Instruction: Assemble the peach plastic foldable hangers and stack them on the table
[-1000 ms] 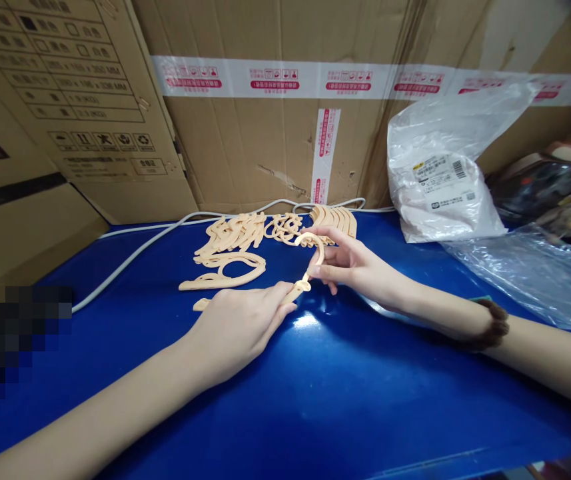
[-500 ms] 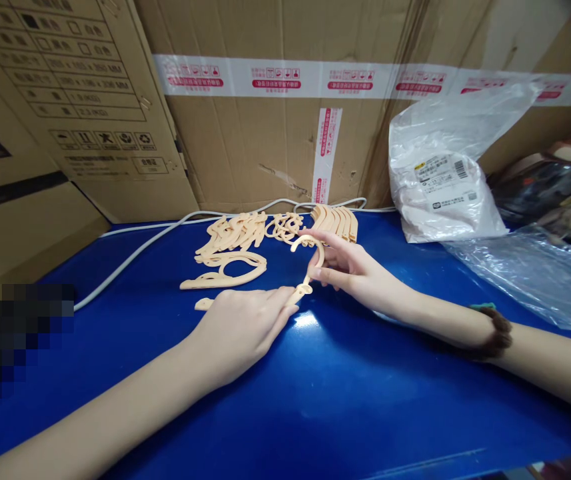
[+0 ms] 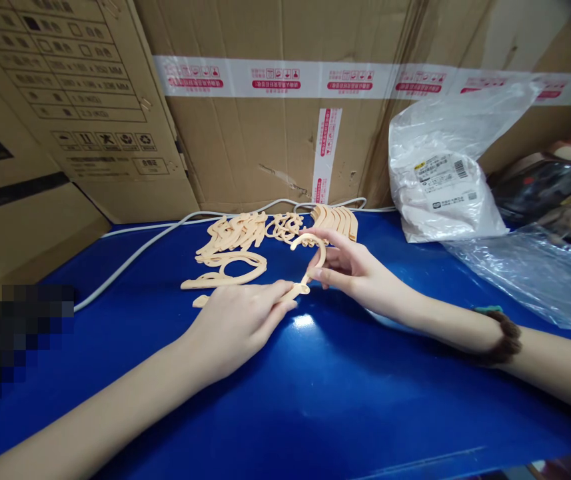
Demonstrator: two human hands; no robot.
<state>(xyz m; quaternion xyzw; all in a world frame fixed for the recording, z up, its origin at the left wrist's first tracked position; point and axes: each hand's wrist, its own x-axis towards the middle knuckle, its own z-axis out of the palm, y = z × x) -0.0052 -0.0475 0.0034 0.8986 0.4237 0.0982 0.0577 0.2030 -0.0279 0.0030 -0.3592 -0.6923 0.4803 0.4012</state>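
My left hand [image 3: 245, 320] is closed around a beige plastic hanger arm [image 3: 292, 293]; one end of it pokes out past the knuckles on the left. Between thumb and fingers, my right hand [image 3: 348, 267] pinches a curved beige hanger hook [image 3: 322, 250]. The hook's lower end meets the round end of the hanger arm; whether the two are locked together I cannot tell. Just beyond my left hand lies a folded beige hanger [image 3: 245, 260]. Behind it are a pile of hanger pieces [image 3: 238, 230], a cluster of hooks [image 3: 285, 225] and a row of curved arms [image 3: 338, 220].
A blue table [image 3: 315, 400] lies under everything. Large cardboard boxes [image 3: 265, 133] wall off the back and left. A white cable [image 3: 150, 243] runs along the rear. At right sit a white plastic bag [image 3: 445, 180] and a clear plastic sheet [image 3: 535, 273].
My left hand has shifted slightly, and the hanger arm has turned a little in it. My right hand stays almost in place, still pinching the hook.
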